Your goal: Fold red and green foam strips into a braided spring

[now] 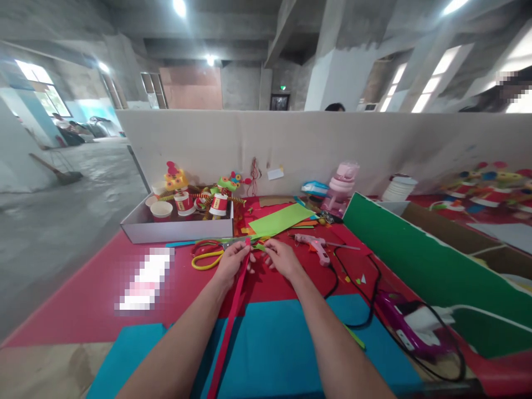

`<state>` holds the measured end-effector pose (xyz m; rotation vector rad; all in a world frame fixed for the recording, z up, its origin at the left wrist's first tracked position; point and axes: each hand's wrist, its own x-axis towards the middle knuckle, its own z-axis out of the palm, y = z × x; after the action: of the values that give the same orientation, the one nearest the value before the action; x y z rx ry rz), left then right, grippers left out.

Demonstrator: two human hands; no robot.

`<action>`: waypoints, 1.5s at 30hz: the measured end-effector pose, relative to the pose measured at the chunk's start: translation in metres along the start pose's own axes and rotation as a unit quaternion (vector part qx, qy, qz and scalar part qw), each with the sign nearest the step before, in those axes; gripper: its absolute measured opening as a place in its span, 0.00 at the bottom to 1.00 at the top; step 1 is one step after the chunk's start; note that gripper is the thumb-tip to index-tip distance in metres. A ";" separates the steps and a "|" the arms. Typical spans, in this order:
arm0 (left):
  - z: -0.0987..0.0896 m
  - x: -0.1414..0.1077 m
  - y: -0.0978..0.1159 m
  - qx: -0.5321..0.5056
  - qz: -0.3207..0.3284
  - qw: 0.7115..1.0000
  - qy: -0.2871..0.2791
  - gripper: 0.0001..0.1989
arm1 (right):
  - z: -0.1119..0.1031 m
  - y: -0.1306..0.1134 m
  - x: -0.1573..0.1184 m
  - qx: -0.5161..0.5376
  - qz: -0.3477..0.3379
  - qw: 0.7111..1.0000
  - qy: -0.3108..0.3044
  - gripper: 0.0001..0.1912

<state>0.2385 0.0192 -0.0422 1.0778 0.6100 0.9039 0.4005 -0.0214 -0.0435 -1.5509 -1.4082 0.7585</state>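
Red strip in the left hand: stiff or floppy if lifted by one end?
Probably light: the red strip looks thin and narrow. Likely to sag or twist, since it runs long from the left hand to the picture's bottom edge. Its straight run hints at slight stiffness.

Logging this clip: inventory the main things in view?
long flat strip: 1, red, centre
looped handles: 2, red and yellow, centre left
plastic glue gun: 1, pink, right
rectangular paper sheet: 1, lime green, back
shallow box: 1, white, back left
paper-cup figures: at least 2, multicoloured, inside white box
long open box: 1, green, far right
flat sheets: count unclear, blue, front
left grip: 1, bare, holding strip
right grip: 1, bare, beside left
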 end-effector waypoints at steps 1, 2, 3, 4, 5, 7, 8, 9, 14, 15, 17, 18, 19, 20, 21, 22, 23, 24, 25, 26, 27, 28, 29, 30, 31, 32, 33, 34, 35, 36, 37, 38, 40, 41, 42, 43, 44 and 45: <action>0.001 0.000 -0.001 0.004 -0.004 1.000 0.002 0.15 | -0.001 0.000 0.000 0.016 0.012 1.000 0.001 0.04; 0.002 0.000 -0.001 0.008 -0.008 1.000 0.003 0.15 | -0.001 -0.001 0.000 0.024 0.020 1.000 0.002 0.05; 0.002 0.000 -0.002 0.012 -0.012 1.000 0.003 0.16 | -0.003 -0.003 -0.001 0.026 0.025 0.999 0.003 0.05; 0.002 0.000 -0.003 0.016 -0.014 1.000 0.003 0.16 | -0.004 -0.004 -0.001 0.024 0.024 0.999 0.005 0.06; 0.003 0.001 -0.004 0.021 -0.015 1.000 0.003 0.17 | -0.004 -0.006 -0.001 0.023 0.016 1.000 0.007 0.06; 0.003 0.001 -0.006 0.031 -0.011 0.999 0.002 0.17 | -0.005 -0.008 -0.001 0.036 -0.009 0.999 0.013 0.08; 0.003 0.002 -0.007 0.038 -0.008 0.999 0.004 0.17 | -0.005 -0.009 -0.001 0.054 -0.016 0.998 0.015 0.09; 0.003 0.002 -0.008 0.044 -0.005 0.999 0.006 0.17 | -0.005 -0.010 -0.001 0.077 -0.016 0.997 0.014 0.10; 0.003 0.002 -0.008 0.078 0.001 0.997 0.012 0.16 | -0.001 -0.010 -0.001 0.149 0.043 0.988 -0.010 0.16; 0.004 0.002 -0.007 0.083 -0.001 0.996 0.011 0.16 | 0.000 -0.009 -0.001 0.145 0.043 0.988 -0.015 0.17; 0.004 0.001 -0.006 0.096 -0.004 0.995 0.009 0.15 | 0.001 -0.006 0.000 0.133 0.033 0.990 -0.023 0.17; 0.005 0.001 -0.005 0.104 -0.005 0.995 0.009 0.15 | 0.002 -0.005 0.000 0.129 0.025 0.991 -0.024 0.17; 0.005 0.000 -0.005 0.111 -0.005 0.994 0.008 0.15 | 0.003 -0.004 0.001 0.125 0.017 0.992 -0.025 0.17; 0.006 0.000 -0.004 0.118 -0.005 0.993 0.006 0.15 | 0.004 -0.003 0.001 0.120 0.010 0.992 -0.025 0.17; 0.006 -0.001 -0.004 0.123 -0.005 0.992 0.005 0.15 | 0.004 -0.002 0.001 0.114 0.003 0.993 -0.024 0.17; 0.006 -0.001 -0.004 0.126 -0.004 0.992 0.003 0.14 | 0.004 -0.002 0.001 0.108 -0.001 0.994 -0.023 0.18; 0.006 -0.002 -0.004 0.127 -0.004 0.992 0.001 0.14 | 0.005 -0.002 0.001 0.103 -0.004 0.994 -0.023 0.18; 0.006 -0.002 -0.004 0.127 -0.003 0.992 0.000 0.15 | 0.005 -0.002 0.001 0.097 -0.005 0.995 -0.022 0.18; 0.006 -0.002 -0.004 0.127 -0.003 0.992 -0.002 0.15 | 0.005 -0.003 0.001 0.092 -0.005 0.995 -0.022 0.18; 0.007 -0.003 -0.004 0.127 -0.003 0.992 -0.004 0.14 | 0.005 -0.003 0.001 0.088 -0.005 0.996 -0.020 0.19; 0.007 -0.003 -0.004 0.126 -0.003 0.992 -0.005 0.14 | 0.005 -0.003 0.001 0.086 -0.007 0.996 -0.018 0.18; 0.007 -0.003 -0.004 0.126 -0.004 0.992 -0.007 0.14 | 0.005 -0.003 0.001 0.084 -0.009 0.996 -0.015 0.18; 0.007 -0.004 -0.004 0.126 -0.004 0.992 -0.008 0.14 | 0.005 -0.003 0.001 0.082 -0.011 0.996 -0.012 0.18; 0.007 -0.004 -0.004 0.126 -0.003 0.992 -0.010 0.14 | 0.005 -0.003 0.001 0.080 -0.013 0.997 -0.010 0.18; 0.007 -0.004 -0.004 0.126 -0.002 0.992 -0.011 0.14 | 0.005 -0.002 0.001 0.078 -0.016 0.997 -0.009 0.18; 0.007 -0.004 -0.004 0.126 -0.001 0.992 -0.014 0.14 | 0.006 -0.002 0.001 0.074 -0.019 0.997 -0.008 0.18; 0.007 -0.004 -0.004 0.127 0.000 0.992 -0.018 0.14 | 0.006 -0.001 0.002 0.069 -0.023 0.997 -0.007 0.18; 0.007 -0.004 -0.004 0.128 0.000 0.992 -0.021 0.14 | 0.006 -0.001 0.002 0.064 -0.027 0.998 -0.005 0.18; 0.007 -0.004 -0.004 0.130 0.000 0.991 -0.024 0.14 | 0.006 -0.001 0.002 0.058 -0.031 0.998 -0.003 0.18; 0.007 -0.004 -0.004 0.131 -0.001 0.991 -0.026 0.15 | 0.006 -0.001 0.002 0.052 -0.034 0.998 -0.001 0.17; 0.007 -0.004 -0.004 0.132 -0.001 0.991 -0.027 0.14 | 0.006 -0.001 0.002 0.048 -0.034 0.998 0.002 0.17; 0.007 -0.004 -0.004 0.133 -0.001 0.991 -0.028 0.14 | 0.006 -0.001 0.002 0.045 -0.033 0.998 0.004 0.18; 0.008 -0.005 -0.004 0.132 -0.002 0.991 -0.028 0.14 | 0.005 -0.001 0.001 0.042 -0.030 0.999 0.006 0.18; 0.008 -0.005 -0.004 0.133 -0.002 0.991 -0.028 0.14 | 0.005 -0.001 0.001 0.043 -0.028 0.999 0.007 0.18; 0.008 -0.005 -0.004 0.134 -0.002 0.991 -0.028 0.14 | 0.005 -0.002 0.001 0.043 -0.027 0.999 0.007 0.18; 0.008 -0.005 -0.004 0.136 -0.001 0.990 -0.029 0.14 | 0.005 -0.001 0.001 0.043 -0.028 0.999 0.007 0.18; 0.008 -0.005 -0.004 0.138 0.001 0.990 -0.031 0.14 | 0.005 -0.001 0.001 0.043 -0.029 0.999 0.008 0.18; 0.008 -0.005 -0.004 0.139 0.003 0.990 -0.032 0.14 | 0.005 -0.001 0.001 0.042 -0.030 0.999 0.009 0.18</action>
<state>0.2435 0.0108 -0.0429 1.3546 0.6928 0.8010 0.3960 -0.0190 -0.0446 -1.4420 -1.3867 0.7569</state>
